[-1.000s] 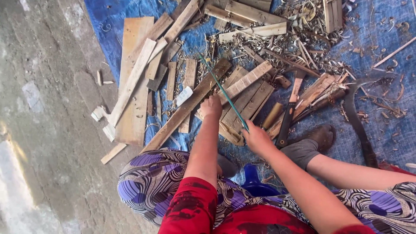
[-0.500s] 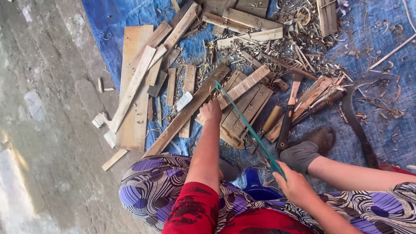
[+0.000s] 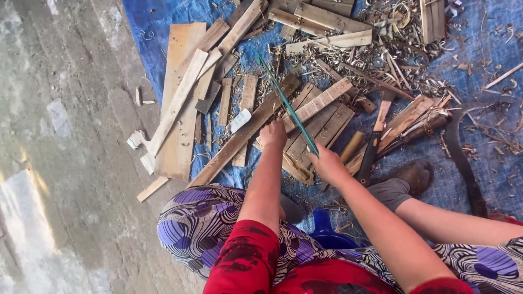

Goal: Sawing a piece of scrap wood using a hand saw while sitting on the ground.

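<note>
Blue tarp [image 3: 163, 32] covers the ground, littered with planks, offcuts and curled shavings. Sawing looks to be the step in hand: a long plank [image 3: 239, 136] lies slanted across the pile, with shorter slats [image 3: 318, 117] beside it. A thin green-bladed saw [image 3: 283, 100] angles up and away over the wood. By my reading, the next stroke needs the wood pinned firmly and the blade kept straight. Left hand [image 3: 273, 135] presses down on the boards, fingers curled shut against them. Right hand [image 3: 328, 163] is wrapped closed around the saw's near end.
</note>
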